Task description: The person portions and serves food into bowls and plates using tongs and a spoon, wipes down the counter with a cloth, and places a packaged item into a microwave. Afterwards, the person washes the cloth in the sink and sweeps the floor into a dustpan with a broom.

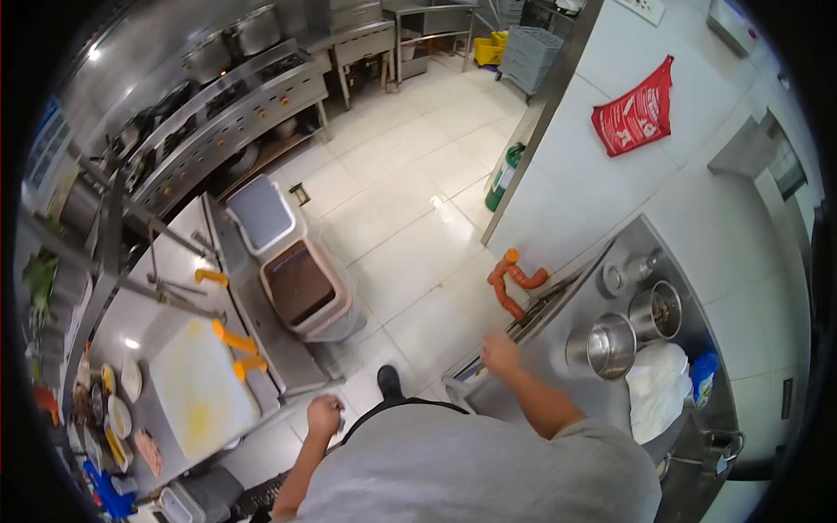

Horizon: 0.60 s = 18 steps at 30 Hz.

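My left hand [326,416] hangs low beside my body, between me and the left worktop. Its fingers are curled, with a small dark, shiny bit showing at them that is too small to name. A stained white cutting board [202,388] lies on that worktop. My right hand [500,356] is raised by the near corner of the right metal counter [558,397], fingers curled in; its palm is hidden. Just beyond it is an orange bent, pipe-like object [501,283]. Two metal pots [602,347] [656,311] and a white cloth-like bundle [658,392] sit on that counter.
Two lidded bins [301,288] [261,213] stand beside the left worktop, where yellow-orange handles [234,337] jut out. A stove [235,122] lines the back left. A green cylinder [504,179] stands by the wall end. Pale floor tiles [410,235] run between the counters.
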Tool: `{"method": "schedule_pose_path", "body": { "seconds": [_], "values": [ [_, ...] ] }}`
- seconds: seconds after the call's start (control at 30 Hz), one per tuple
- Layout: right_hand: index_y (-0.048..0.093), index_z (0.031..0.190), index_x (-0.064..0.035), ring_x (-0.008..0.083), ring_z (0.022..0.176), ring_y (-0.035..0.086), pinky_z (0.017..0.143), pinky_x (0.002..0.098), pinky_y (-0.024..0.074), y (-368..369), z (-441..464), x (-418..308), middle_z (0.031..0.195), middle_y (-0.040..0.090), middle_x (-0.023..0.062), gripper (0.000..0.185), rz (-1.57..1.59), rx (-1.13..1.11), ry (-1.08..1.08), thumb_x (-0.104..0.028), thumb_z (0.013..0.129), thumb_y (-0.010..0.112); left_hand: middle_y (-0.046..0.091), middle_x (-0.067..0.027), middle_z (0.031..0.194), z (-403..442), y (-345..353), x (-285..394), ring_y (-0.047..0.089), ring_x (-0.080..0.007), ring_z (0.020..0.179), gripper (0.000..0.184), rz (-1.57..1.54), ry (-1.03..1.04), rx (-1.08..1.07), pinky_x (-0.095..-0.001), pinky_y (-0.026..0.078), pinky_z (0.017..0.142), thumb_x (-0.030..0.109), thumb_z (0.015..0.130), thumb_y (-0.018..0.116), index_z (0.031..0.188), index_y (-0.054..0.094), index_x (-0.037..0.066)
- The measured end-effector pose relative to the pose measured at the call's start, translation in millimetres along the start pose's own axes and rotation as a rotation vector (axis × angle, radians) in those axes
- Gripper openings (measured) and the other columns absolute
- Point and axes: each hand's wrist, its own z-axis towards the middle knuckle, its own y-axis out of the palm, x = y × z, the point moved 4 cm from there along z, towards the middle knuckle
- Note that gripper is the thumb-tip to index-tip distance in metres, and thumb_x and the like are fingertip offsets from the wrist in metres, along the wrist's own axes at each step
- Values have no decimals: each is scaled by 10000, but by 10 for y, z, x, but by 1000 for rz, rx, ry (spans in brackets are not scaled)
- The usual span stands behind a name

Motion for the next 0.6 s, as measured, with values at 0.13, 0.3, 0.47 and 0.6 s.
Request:
{"method": "schedule_pose_path", "body": {
  "seconds": [0.13, 0.3, 0.47, 0.6],
  "values": [
    [611, 908, -62, 312, 928, 562, 780, 434, 472, 241, 106, 125, 913, 606, 150, 194, -97, -82, 141, -178, 755, 583, 579, -134, 755, 1661, -254, 1338, 565, -334, 805, 57, -35, 495, -107, -421, 449, 692, 80, 652, 580, 662, 624, 116],
    [634, 860, -55, 338, 902, 590, 755, 452, 475, -44, 125, -98, 863, 621, 163, 185, -78, -122, 172, -156, 745, 529, 582, -128, 741, 3276, -525, 2482, 566, -335, 811, 56, 33, 743, -171, -423, 450, 695, 79, 662, 563, 648, 613, 100],
    [649, 869, -57, 334, 892, 604, 763, 452, 479, 245, 219, 220, 886, 633, 160, 199, -45, -339, 440, -168, 762, 524, 618, -147, 767, 4841, -248, 2184, 592, -344, 765, 74, 138, 507, -197, -433, 470, 670, 126, 668, 577, 688, 645, 105],
    [670, 900, -57, 330, 901, 617, 770, 445, 487, 871, 842, 731, 929, 643, 159, 226, 23, -666, 483, -184, 776, 530, 633, -163, 747, 5423, -164, 1239, 609, -347, 751, 120, 281, 283, -223, -432, 487, 671, 198, 664, 609, 741, 686, 147]
  ]
}}
